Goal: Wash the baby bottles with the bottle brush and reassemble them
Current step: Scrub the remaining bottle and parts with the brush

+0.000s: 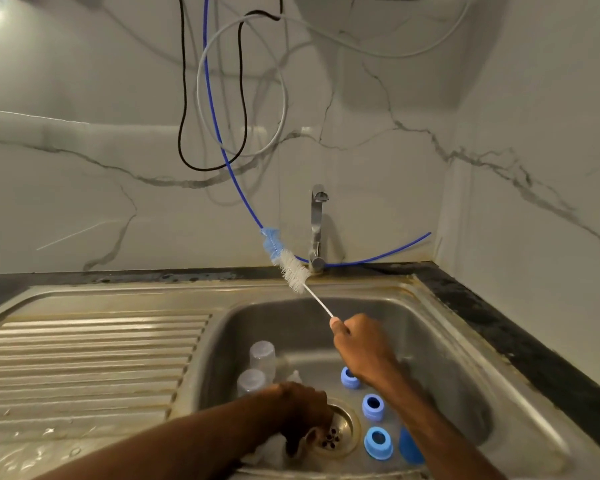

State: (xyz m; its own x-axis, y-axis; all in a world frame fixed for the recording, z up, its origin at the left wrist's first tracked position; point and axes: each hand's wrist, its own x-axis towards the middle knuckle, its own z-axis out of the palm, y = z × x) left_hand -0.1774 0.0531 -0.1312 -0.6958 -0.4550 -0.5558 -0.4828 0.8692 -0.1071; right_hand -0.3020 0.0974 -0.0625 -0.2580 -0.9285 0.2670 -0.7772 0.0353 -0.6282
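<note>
My right hand (359,344) grips the thin white handle of the bottle brush (288,261) above the sink basin (440,386); its white and blue bristles point up and left toward the tap (316,226). My left hand (302,410) reaches down by the drain (340,431), fingers curled on something pale and clear that is mostly hidden. Two clear bottles (262,358) stand upside down at the basin's left. Three blue screw rings (373,407) lie right of the drain, with a blue cap (409,448) partly behind my right forearm.
A ribbed steel drainboard (84,362) spreads left of the basin. A blue hose (219,133) and black and grey cables hang down the marble wall behind the tap. A dark counter edge (520,341) runs along the right.
</note>
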